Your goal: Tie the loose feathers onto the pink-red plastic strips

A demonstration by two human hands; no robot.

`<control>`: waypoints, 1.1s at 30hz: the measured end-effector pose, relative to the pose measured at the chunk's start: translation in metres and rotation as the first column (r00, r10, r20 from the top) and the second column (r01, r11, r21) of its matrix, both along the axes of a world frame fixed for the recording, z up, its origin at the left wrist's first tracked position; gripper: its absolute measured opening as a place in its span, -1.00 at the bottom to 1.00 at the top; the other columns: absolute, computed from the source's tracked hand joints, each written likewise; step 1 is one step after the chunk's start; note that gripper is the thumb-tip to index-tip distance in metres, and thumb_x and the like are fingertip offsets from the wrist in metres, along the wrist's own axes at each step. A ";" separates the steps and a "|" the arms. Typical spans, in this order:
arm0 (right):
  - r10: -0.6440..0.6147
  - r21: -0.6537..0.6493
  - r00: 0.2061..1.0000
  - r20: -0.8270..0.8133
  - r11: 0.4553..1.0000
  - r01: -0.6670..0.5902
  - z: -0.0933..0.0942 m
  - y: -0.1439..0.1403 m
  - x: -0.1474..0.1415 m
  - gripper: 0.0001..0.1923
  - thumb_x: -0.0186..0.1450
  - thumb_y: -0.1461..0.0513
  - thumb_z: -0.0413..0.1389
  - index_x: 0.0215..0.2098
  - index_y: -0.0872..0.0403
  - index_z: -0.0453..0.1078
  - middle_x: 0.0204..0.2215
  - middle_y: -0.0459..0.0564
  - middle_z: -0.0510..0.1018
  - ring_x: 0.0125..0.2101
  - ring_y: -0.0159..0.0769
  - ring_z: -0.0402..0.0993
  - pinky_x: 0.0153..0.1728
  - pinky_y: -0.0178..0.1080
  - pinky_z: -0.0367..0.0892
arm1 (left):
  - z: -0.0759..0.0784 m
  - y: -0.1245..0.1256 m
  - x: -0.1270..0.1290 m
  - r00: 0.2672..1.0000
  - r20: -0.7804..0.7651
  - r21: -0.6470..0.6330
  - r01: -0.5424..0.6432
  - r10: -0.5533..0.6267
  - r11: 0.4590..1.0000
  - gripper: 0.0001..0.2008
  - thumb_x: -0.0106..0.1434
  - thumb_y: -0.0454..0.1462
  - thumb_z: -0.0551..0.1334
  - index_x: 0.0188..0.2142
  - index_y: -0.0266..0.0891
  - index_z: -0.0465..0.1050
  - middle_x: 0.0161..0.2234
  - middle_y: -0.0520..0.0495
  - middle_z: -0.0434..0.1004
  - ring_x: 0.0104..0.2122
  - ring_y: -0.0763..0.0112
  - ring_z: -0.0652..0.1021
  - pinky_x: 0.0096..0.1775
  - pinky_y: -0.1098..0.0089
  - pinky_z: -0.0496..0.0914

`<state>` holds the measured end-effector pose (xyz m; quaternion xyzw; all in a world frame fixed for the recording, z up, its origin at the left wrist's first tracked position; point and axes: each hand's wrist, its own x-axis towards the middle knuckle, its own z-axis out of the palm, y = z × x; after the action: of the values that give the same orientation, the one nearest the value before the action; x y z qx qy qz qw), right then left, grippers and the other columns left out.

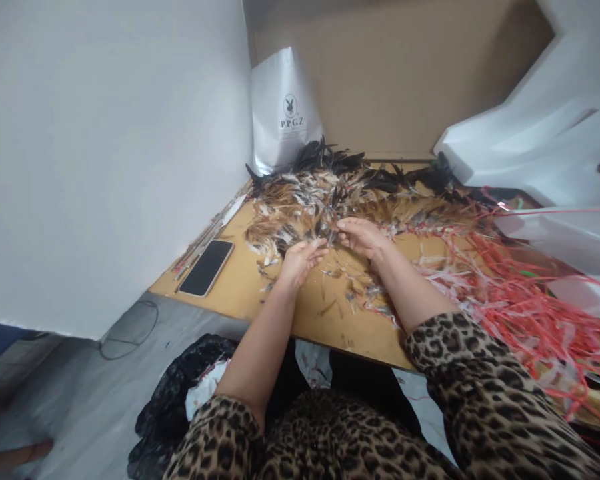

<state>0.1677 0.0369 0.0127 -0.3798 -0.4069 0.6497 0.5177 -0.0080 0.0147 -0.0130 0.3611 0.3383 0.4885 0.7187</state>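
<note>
Brown wood worktop (pixel 240 287), near edge running from 9 o'clock down to 4 o'clock across our view, bare floor below it. Our left hand (pixel 300 257) and right hand (pixel 363 237) meet at centre, fingertips nearly touching, both pinched narrow on small feathers at the near fringe of the feather pile (pixel 330 193); exactly which feather each grips, we cannot tell. Pile spreads from centre to 12 o'clock, brown and white in the middle, black feathers along the far edge against the cardboard wall (pixel 405 73). Loose feathers scattered between our forearms, close to the near edge.

At 9 o'clock of the hands: black phone (pixel 207 267) lying flat, screen up, just inside the worktop's left corner; thin sticks (pixel 215 230) beside it along the left edge. Bare worktop between phone and left hand, that is the open room. At 3 to 4 o'clock: tangle of red and pink strips (pixel 510 293) covering the right side, some hanging over the near edge, touching the right forearm's sleeve.

White bag (pixel 283 113) with printed logo stands upright at 11 o'clock, behind the pile. White wall panel (pixel 105 147) closes the left side. White foam pieces (pixel 540 133) at 2 o'clock. Black plastic bag (pixel 180 393) on the floor at 7 o'clock, below the edge.
</note>
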 end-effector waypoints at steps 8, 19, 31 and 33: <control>-0.023 -0.027 0.998 -0.063 0.999 0.021 0.001 -0.001 -0.003 -0.76 -0.10 0.25 0.28 -0.48 0.12 0.35 -0.59 -0.15 0.43 -0.62 -0.56 0.26 -0.61 -0.45 0.19 | -0.003 -0.002 0.005 0.994 0.024 -0.017 0.104 -0.104 0.994 -0.85 0.06 -0.33 0.27 -0.35 -0.38 0.44 -0.28 -0.20 0.54 -0.41 0.53 0.53 -0.36 0.54 0.35; -0.002 -0.119 0.996 0.084 0.993 0.012 0.001 -0.004 -0.015 -0.70 0.02 0.08 0.21 -0.41 0.14 0.38 -0.51 -0.02 0.51 -0.64 -0.53 0.28 -0.66 -0.43 0.19 | 0.000 0.006 0.000 0.971 0.162 0.021 -0.180 0.174 0.983 -0.92 0.09 -0.38 0.23 -0.39 -0.38 0.45 -0.38 -0.12 0.54 -0.40 0.57 0.53 -0.30 0.55 0.35; -0.118 0.062 0.979 0.166 0.992 0.109 0.000 -0.010 -0.037 -0.67 -0.18 0.12 0.30 -0.59 0.14 0.30 -0.74 -0.19 0.33 -0.70 -0.56 0.16 -0.67 -0.44 0.06 | 0.004 -0.001 0.004 0.993 0.074 0.021 -0.091 0.089 0.996 -0.89 0.04 -0.34 0.27 -0.43 -0.39 0.44 -0.36 -0.17 0.54 -0.39 0.51 0.54 -0.34 0.54 0.35; -0.111 0.111 0.973 0.203 0.990 0.089 0.001 -0.011 -0.036 -0.69 -0.15 0.12 0.28 -0.59 0.15 0.32 -0.74 -0.19 0.33 -0.70 -0.57 0.16 -0.66 -0.44 0.06 | 0.004 0.000 0.004 0.994 0.066 -0.001 -0.088 0.088 0.996 -0.90 0.06 -0.34 0.26 -0.43 -0.40 0.43 -0.38 -0.16 0.55 -0.40 0.51 0.54 -0.38 0.56 0.34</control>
<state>0.1317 0.0262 0.0138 -0.4393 -0.4718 0.5578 0.5227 -0.0036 0.0142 -0.0094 0.3301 0.3296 0.5318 0.7069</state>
